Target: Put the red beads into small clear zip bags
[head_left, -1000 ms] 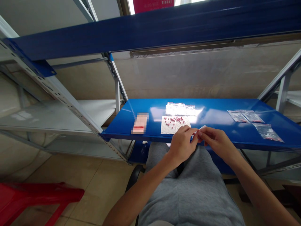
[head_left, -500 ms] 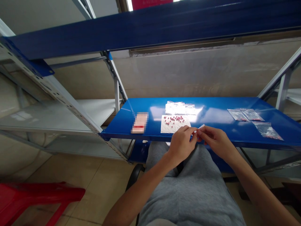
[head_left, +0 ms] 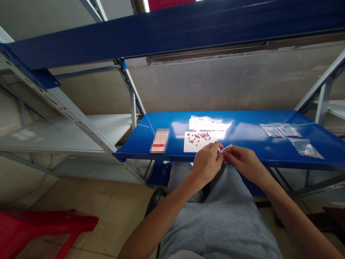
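Both hands meet at the front edge of a blue shelf (head_left: 242,131). My left hand (head_left: 206,164) and my right hand (head_left: 240,160) pinch a small clear plastic bag (head_left: 225,147) between their fingertips. Just beyond them lies a white sheet (head_left: 199,141) strewn with several small red beads (head_left: 199,136). Behind the sheet lies a stack of clear small bags (head_left: 206,123).
Three clear bags holding red bits (head_left: 288,136) lie on the shelf's right part. A blurred pinkish item (head_left: 160,140) lies at its left. A dark blue beam (head_left: 172,32) runs overhead. Grey uprights flank the shelf. A red stool (head_left: 40,226) stands on the floor at bottom left.
Both hands have shifted slightly left and closer together, still pinching the small bag. The view has drifted a little.
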Demonstrator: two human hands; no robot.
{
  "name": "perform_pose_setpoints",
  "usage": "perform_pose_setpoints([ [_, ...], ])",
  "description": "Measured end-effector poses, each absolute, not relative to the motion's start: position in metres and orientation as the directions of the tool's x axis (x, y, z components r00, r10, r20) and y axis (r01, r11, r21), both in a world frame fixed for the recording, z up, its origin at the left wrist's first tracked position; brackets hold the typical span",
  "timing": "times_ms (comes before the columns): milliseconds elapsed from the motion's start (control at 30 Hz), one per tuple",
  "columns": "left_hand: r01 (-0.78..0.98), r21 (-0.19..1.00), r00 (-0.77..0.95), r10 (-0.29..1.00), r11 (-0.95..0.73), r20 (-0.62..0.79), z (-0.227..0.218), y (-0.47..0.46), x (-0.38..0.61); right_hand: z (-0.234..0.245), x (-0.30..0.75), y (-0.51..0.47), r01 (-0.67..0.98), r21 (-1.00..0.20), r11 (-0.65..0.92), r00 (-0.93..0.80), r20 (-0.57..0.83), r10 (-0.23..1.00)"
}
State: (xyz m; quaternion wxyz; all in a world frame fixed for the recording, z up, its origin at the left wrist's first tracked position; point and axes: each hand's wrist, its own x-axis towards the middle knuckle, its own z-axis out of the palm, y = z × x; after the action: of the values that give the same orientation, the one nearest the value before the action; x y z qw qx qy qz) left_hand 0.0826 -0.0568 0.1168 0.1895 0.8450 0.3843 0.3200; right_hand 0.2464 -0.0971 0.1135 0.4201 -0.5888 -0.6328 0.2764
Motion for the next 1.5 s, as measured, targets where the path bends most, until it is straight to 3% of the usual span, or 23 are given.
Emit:
perform_pose_setpoints([
  [300,0.538,0.465,0.612,0.705,-0.703,0.358,0.121,-0.065,0.082,0.112,0.250,-0.098,0.572,-0.810,0.129,0.126,0.243,0.962],
  [567,0.328,0.691,0.566,0.719,-0.645,0.402,0.116,-0.054,0.080,0.117,0.255,-0.100,0.534,-0.831,0.155,0.055,0.217,0.975],
  [833,0.300,0.768,0.502,0.778,-0.566,0.378,0.118,-0.050,0.080,0.116,0.249,-0.100,0.534,-0.831,0.153,0.006,0.185,0.983],
  [967,0.353,0.717,0.514,0.765,-0.601,0.388,0.118,-0.051,0.080,0.115,0.243,-0.100,0.597,-0.783,0.174,0.007,0.221,0.975],
  [1167,0.489,0.519,0.518,0.712,-0.701,0.474,0.126,-0.047,0.072,0.118,0.232,-0.103,0.687,-0.701,0.193,0.055,0.315,0.947],
  [1500,0.495,0.542,0.572,0.725,-0.679,0.385,0.127,-0.053,0.074,0.122,0.229,-0.104,0.670,-0.733,0.118,0.123,0.266,0.956],
])
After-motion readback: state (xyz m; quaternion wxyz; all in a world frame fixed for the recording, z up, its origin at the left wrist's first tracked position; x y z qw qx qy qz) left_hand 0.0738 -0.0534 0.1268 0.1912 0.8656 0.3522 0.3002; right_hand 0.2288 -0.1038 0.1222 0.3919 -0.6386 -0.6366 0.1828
